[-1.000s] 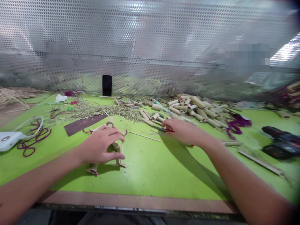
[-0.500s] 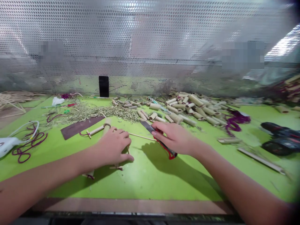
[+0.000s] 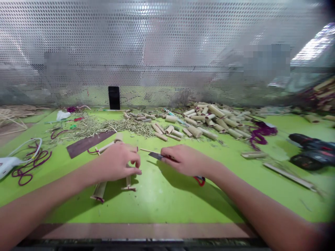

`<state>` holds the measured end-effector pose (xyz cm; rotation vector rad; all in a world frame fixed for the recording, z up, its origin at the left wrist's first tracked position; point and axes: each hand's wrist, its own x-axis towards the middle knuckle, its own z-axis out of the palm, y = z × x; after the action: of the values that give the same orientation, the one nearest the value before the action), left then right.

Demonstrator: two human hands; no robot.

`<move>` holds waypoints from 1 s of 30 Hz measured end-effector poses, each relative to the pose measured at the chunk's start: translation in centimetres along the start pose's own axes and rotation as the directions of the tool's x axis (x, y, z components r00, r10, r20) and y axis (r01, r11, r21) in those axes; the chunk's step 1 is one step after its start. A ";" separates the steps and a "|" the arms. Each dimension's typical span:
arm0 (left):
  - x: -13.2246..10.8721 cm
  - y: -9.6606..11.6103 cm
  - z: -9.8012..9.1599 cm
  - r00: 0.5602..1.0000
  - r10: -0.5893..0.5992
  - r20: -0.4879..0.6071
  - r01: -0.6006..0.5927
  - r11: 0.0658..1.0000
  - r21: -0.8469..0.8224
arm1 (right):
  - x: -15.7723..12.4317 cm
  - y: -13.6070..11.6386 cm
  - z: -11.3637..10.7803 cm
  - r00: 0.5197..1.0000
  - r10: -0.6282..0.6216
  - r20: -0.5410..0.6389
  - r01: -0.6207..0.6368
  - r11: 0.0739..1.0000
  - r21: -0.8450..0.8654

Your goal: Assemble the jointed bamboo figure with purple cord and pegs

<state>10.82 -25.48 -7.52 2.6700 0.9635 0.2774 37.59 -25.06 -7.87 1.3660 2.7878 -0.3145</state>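
My left hand (image 3: 119,162) is curled over a bamboo figure (image 3: 99,191) made of tube pieces tied with dark purple cord. Its thumb stands a little apart from the bent fingers, and my palm hides the middle of the figure. From beyond those fingers a thin bamboo stick (image 3: 144,150) points to the right. My right hand (image 3: 184,159) is closed round a red and black utility knife (image 3: 156,156). The blade points left, close to the stick; whether they touch, I cannot tell.
Behind my hands lie a heap of cut bamboo tubes (image 3: 209,118) and bamboo scraps (image 3: 112,124). A brown strip (image 3: 89,143) and a white corded device (image 3: 9,165) are leftward; a power drill (image 3: 312,153) and purple cord (image 3: 261,134) are rightward. A phone (image 3: 114,97) leans against the perforated screen.
The knife has moved left and turned flatter, its blade now beside the stick. My left hand has shifted slightly left, its fingers more bent, showing more of the figure's lower end.
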 end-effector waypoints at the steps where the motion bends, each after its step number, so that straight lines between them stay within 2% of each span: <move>1: -0.2 0.3 0.2 0.999 0.045 -0.008 -0.046 0.999 -0.007 | 0.0 0.0 0.0 1.000 0.002 0.003 -0.002 1.000 0.001; 4: -1.5 1.3 0.3 0.980 0.181 -0.086 -0.184 0.982 -0.037 | 0.1 0.0 0.1 1.000 -0.004 0.008 0.003 1.000 0.019; 6: -2.5 1.6 -0.3 0.962 0.231 -0.144 -0.238 0.971 -0.034 | 0.1 0.1 0.2 1.000 -0.010 0.010 0.009 0.999 0.036; 9: -3.2 1.1 -1.6 0.972 0.169 -0.161 -0.172 0.985 -0.006 | 0.2 0.1 0.4 1.000 -0.002 0.002 0.002 0.999 0.050; 12: -2.3 0.1 -2.3 0.996 0.041 -0.077 -0.039 0.999 0.022 | 0.2 -0.1 0.3 0.999 0.031 -0.009 -0.031 0.998 0.050; 15: -0.6 0.1 -1.9 0.998 -0.056 0.043 0.052 0.994 0.091 | 0.2 -0.5 0.1 0.996 0.084 0.003 -0.084 0.995 0.044; 17: 0.6 0.9 -1.3 0.985 -0.102 0.138 0.072 0.976 0.205 | 0.2 -0.7 0.0 0.995 0.099 0.022 -0.100 0.994 0.034; 20: 1.9 2.3 -0.2 0.958 -0.136 0.254 0.037 0.931 0.362 | 0.1 -0.8 -0.1 0.995 0.092 0.043 -0.092 0.996 0.007; 27: 4.2 3.7 2.6 0.945 -0.115 0.306 0.002 0.938 0.347 | -0.1 0.1 -0.6 0.989 0.147 -0.002 -0.147 0.989 -0.017; 30: 4.6 3.7 2.7 0.949 -0.136 0.284 0.026 0.932 0.360 | -0.5 0.7 -1.7 0.979 0.204 -0.030 -0.204 0.979 0.006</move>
<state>17.21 -25.75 -8.44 2.8553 1.1052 -0.3547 38.54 -24.71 -6.24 1.6533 2.6393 -0.2937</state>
